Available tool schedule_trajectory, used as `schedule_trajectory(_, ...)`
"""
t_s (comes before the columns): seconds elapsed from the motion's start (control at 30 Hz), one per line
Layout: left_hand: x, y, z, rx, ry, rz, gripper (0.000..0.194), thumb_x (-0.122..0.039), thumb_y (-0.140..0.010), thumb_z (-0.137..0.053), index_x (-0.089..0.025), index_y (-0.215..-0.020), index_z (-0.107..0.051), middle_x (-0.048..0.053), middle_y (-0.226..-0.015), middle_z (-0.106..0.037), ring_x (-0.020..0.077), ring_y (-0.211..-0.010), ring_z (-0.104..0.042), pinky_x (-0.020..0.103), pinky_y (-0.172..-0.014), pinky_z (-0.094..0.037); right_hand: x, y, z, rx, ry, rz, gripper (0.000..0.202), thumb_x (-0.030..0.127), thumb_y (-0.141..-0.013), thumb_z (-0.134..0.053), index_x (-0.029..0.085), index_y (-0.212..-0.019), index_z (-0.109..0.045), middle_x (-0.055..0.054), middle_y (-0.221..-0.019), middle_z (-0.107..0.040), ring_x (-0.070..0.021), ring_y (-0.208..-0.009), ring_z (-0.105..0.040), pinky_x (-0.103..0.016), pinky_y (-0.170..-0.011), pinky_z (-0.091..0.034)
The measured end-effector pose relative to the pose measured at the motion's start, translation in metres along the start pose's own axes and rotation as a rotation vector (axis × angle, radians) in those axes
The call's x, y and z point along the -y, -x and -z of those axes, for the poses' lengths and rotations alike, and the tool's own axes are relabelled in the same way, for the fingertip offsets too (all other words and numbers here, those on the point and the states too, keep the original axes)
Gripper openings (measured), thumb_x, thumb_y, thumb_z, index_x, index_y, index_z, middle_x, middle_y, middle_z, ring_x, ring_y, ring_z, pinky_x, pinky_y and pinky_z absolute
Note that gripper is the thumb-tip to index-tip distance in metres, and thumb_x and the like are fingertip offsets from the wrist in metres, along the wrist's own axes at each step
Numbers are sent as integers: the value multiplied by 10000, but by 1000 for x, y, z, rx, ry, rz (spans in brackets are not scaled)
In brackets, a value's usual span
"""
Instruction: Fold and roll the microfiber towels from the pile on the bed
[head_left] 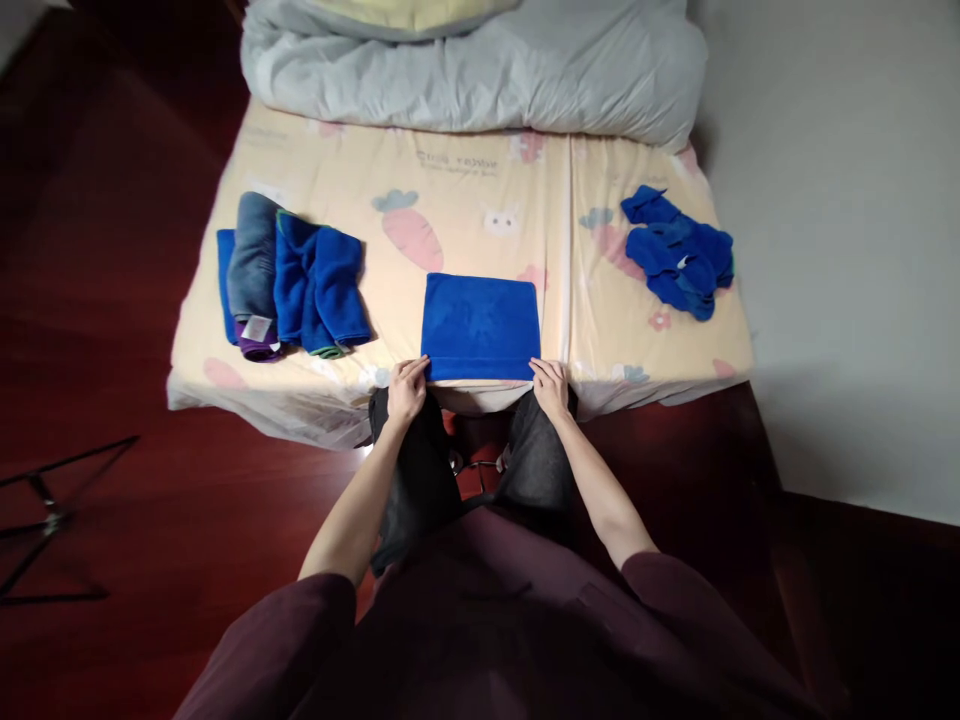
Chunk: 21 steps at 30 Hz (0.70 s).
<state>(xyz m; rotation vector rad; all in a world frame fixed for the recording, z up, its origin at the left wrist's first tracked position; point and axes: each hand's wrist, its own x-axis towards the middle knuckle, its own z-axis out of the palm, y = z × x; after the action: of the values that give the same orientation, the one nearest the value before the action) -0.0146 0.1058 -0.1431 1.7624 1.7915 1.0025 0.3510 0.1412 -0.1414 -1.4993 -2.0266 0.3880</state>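
Note:
A blue towel (480,315) lies flat near the front edge of the bed, with a narrow strip folded over along its near side. My left hand (407,388) pinches the near left corner of that strip. On the opposite side, my right hand (551,387) has its fingers closed on the near right corner. Thumbs and fingertips are partly hidden against the cloth. To the left sit a rolled grey towel (253,255) and a bundled blue towel (319,280) with green edging. Crumpled blue cloths (679,255) lie in a heap at the right.
The bed (337,190) has a yellow sheet printed with carrots. A grey quilt (480,75) is bunched along its far side. A white wall (847,250) rises on the right. Black tripod legs (52,520) stand on the dark red floor (210,540) at left.

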Motion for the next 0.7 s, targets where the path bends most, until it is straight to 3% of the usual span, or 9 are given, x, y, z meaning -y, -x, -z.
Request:
schedule_trajectory(0.17,5,-5,8,58,23,22,461,-353,-869,-707,-227,-1312,-739,125,-1402,-717,330,-1357,-578,560,-1235,-426,2,-2,2,-29,-22,11,308,251,-1015,-569,224,-1218,-799,-108,-1321,-771,-294,-1214,-670,-527,-1115,-505)
schedule_trajectory(0.3,14,-4,6,56,30,2,597,-225,-744,-724,-208,-1340,-726,114,-1414,-714,335,-1342,-584,544,-1223,-448,2,2,3,-26,-20,24,338,360,-981,-676,214,-1267,-783,-113,-1359,-756,-319,-1243,-653,-535,-1123,-487)
schedule_trajectory(0.47,22,-5,-1,7,59,-11,502,-181,-792,-634,-211,-1278,-756,93,-1379,-736,306,-1331,-592,528,-1226,-463,-1,5,2,0,2,22,445,242,-923,-686,207,-1363,-743,-93,-1438,-714,-313,-1310,-623,-519,-1164,-460)
schedule_trajectory(0.7,17,-4,0,-37,114,36,369,-176,-884,-553,-225,-1176,-773,104,-1289,-766,301,-1305,-621,538,-1210,-472,-3,10,5,-32,-45,34,334,169,-973,-566,217,-1202,-803,-72,-1377,-752,-288,-1267,-643,-509,-1157,-476)
